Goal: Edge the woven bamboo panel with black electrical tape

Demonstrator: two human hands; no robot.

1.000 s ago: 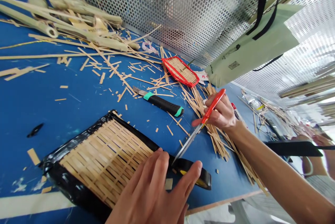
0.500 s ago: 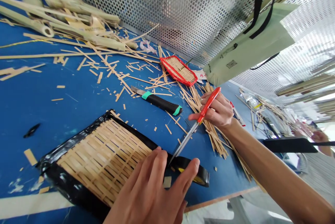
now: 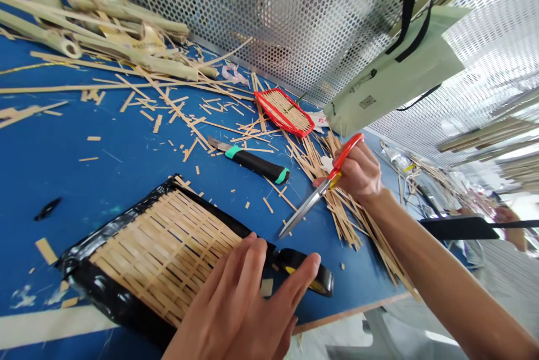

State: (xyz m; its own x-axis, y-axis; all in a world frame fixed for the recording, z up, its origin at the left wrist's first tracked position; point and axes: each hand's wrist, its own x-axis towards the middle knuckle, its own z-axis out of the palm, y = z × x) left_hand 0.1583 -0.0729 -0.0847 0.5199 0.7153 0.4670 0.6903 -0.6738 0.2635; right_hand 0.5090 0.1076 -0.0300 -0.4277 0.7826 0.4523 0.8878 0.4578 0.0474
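Note:
A woven bamboo panel [image 3: 168,247] edged with black tape lies on the blue table. My left hand [image 3: 248,292] rests over its right corner, fingers spread and pressing it down, with the forefinger reaching to the roll of black tape [image 3: 322,278]. A narrow gap shows between the roll and the tape along the panel's edge. Red-handled scissors [image 3: 307,203] are gripped in my right hand [image 3: 360,172], blades together and pointing down-left above the table. A black and green utility knife [image 3: 259,164] lies behind the panel.
Bamboo stalks [image 3: 122,12] and scattered strips lie at the back left. A red-edged woven piece [image 3: 284,112] sits near the perforated metal screen [image 3: 269,17]. Beside it stands a pale green bag [image 3: 391,79]. A bundle of strips [image 3: 343,214] lies under my right hand.
My right hand has drawn the scissors up and away from the tape, and their blades have closed. The tape between panel and roll is now parted. My left hand has barely moved.

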